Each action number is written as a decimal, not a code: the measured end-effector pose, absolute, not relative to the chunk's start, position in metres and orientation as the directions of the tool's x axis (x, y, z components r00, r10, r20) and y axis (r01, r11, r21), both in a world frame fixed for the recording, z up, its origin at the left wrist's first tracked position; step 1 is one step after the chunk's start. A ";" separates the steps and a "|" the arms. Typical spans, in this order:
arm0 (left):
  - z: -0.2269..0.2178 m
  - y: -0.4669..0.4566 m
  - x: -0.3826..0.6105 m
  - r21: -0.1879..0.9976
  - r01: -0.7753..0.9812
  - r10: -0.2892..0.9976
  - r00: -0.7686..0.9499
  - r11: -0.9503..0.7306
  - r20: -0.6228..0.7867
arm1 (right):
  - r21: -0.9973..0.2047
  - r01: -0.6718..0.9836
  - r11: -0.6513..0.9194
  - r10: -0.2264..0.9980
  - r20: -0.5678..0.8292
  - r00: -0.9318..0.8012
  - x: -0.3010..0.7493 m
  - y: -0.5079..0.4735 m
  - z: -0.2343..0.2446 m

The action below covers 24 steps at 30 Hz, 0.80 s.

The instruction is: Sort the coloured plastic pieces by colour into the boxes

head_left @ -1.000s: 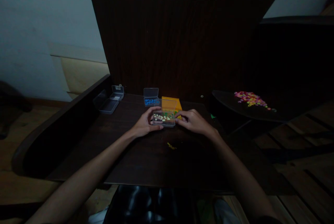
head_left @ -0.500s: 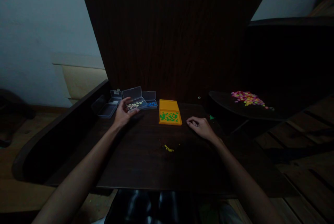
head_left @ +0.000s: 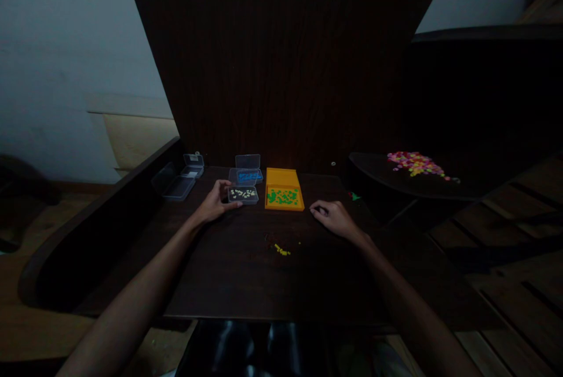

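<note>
A clear plastic box [head_left: 250, 201] with an open lid and several pale pieces inside sits on the dark table. My left hand [head_left: 213, 203] grips its left end between thumb and fingers. Behind it stands another clear box holding blue pieces [head_left: 248, 176], partly seen through the raised lid. To the right lies an open orange box [head_left: 282, 177] with many small green pieces [head_left: 284, 196]. My right hand [head_left: 335, 217] rests just right of the orange box, fingers curled together; whatever they may hold is hidden. Small yellow pieces [head_left: 282, 250] lie loose nearer to me.
Two more open clear boxes, a larger one [head_left: 179, 187] and a smaller one [head_left: 192, 170], stand at the left by the raised side panel [head_left: 101, 230]. A heap of pink, red and yellow pieces [head_left: 417, 164] covers part of a dark ledge at right. Something green [head_left: 356, 196] lies below it.
My left hand has lowered the clear box of pale pieces, bringing it right and toward me, in front of the blue pieces. My right hand stays by the orange box, fingers still curled.
</note>
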<state>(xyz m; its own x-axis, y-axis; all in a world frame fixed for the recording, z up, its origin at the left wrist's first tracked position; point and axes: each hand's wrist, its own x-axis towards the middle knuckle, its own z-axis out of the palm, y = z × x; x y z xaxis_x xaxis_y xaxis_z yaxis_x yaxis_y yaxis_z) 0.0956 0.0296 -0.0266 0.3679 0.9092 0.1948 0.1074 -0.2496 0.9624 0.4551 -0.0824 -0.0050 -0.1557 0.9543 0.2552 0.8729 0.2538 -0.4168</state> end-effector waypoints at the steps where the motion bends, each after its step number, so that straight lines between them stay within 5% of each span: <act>1: -0.027 0.030 0.096 0.951 0.154 0.909 0.368 -0.268 0.196 | -0.413 0.874 0.256 0.954 0.254 -0.159 0.455 -0.082 -0.006; 6: -0.025 0.028 0.097 0.863 0.390 0.920 0.346 -0.321 0.185 | -0.394 0.880 0.265 0.951 0.259 -0.170 0.455 -0.081 -0.009; 15: -0.014 0.015 0.098 0.755 0.532 0.914 0.337 -0.383 0.226 | -0.341 0.898 0.280 0.947 0.251 -0.200 0.455 -0.083 -0.006; 24: -0.008 0.007 0.041 0.342 0.868 0.840 0.143 -0.361 0.524 | -0.353 0.895 0.272 0.946 0.270 -0.181 0.454 -0.084 -0.003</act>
